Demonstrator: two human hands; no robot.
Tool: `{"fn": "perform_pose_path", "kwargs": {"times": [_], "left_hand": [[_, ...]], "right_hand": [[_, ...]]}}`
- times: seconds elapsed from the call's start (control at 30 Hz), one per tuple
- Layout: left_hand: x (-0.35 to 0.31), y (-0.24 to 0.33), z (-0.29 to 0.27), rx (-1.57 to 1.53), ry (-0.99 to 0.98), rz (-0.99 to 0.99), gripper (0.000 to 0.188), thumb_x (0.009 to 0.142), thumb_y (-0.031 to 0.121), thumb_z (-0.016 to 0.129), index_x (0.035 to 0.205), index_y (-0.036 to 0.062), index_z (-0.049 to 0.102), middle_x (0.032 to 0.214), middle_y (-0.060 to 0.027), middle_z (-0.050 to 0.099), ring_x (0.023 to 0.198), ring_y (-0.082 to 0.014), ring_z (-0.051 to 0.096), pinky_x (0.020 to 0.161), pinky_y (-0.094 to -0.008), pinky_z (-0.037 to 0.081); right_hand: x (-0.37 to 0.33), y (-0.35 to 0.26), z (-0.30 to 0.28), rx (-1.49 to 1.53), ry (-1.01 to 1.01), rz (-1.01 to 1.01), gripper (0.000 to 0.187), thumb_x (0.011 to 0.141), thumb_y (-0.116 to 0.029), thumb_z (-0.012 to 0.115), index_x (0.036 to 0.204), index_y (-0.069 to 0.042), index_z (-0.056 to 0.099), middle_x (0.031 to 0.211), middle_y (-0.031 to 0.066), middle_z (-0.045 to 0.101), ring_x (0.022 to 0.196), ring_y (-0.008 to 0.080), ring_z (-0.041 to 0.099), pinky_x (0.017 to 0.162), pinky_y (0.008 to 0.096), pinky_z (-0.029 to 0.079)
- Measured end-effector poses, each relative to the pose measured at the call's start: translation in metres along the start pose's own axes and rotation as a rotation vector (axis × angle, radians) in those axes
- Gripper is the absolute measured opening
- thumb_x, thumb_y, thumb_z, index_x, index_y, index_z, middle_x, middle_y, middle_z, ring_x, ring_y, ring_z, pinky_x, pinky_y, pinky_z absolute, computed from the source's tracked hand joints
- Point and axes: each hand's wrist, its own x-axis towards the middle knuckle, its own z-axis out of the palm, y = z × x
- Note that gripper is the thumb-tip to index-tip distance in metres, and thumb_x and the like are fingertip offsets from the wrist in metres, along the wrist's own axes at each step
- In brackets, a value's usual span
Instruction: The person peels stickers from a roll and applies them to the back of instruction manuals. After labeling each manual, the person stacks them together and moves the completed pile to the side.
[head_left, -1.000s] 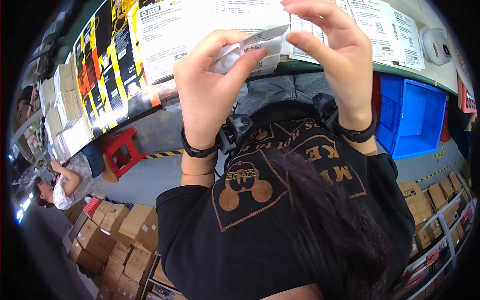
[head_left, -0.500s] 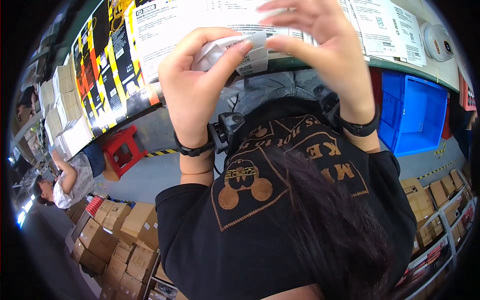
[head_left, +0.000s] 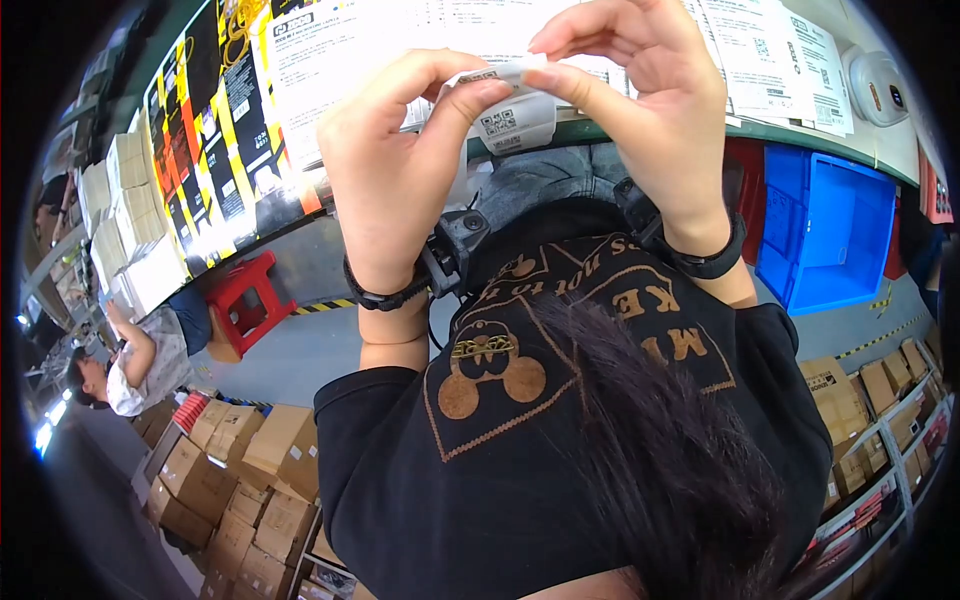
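Observation:
A strip of white printed labels hangs in front of me over the table's near edge, with black square codes on it. My left hand is closed on the strip, its thumb pressing the upper part against the bent fingers. At the strip's top right edge is my right hand, its thumb tip on the strip and the fingers curled just above, with a label edge between them. How firmly the right fingers grip is hard to see. The rest of the strip behind the left hand is hidden.
Printed white sheets cover the table, beside black-and-yellow printed sheets at left. A round white device sits at the right. Below stand a blue crate and a red stool. Cardboard boxes and another person are at left.
My right hand has come down and left onto the strip's edge from its blurred position above. The strip has turned, so its coded face shows more.

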Motion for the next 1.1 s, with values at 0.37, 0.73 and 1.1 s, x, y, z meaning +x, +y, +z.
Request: {"fn": "perform_pose_path", "kwargs": {"times": [0.37,0.73,1.1], "left_hand": [[0.005,0.005,0.000,0.087,-0.109,-0.101,0.011,0.074,0.009,0.074,0.078,0.0010,0.067,0.062,-0.0047,0.061,0.053,-0.0072,0.051,0.060,-0.0217,0.045],[0.008,-0.022,-0.003,-0.004,-0.418,-0.032,0.010,0.073,0.007,0.071,0.069,-0.0011,0.067,0.055,-0.0070,0.059,0.048,-0.0090,0.052,0.103,-0.0377,0.038],[0.006,-0.027,-0.001,0.138,-0.502,-0.038,0.007,0.072,0.003,0.068,0.071,-0.0041,0.067,0.058,-0.0085,0.062,0.053,-0.0108,0.056,0.106,-0.0410,0.035]], "right_hand": [[0.021,0.024,-0.007,0.341,0.013,-0.098,0.068,0.075,0.008,0.068,0.130,0.007,0.029,0.080,0.0100,0.061,0.077,0.0129,0.061,0.072,0.0207,0.049],[0.039,0.059,-0.029,0.156,0.184,0.164,0.066,0.075,0.010,0.065,0.130,0.006,0.028,0.075,0.0083,0.060,0.065,0.0105,0.060,0.060,0.0184,0.048],[0.040,0.070,-0.017,0.016,0.144,0.240,0.064,0.076,0.009,0.064,0.130,0.003,0.031,0.073,0.0055,0.059,0.064,0.0084,0.059,0.058,0.0175,0.047]]}}
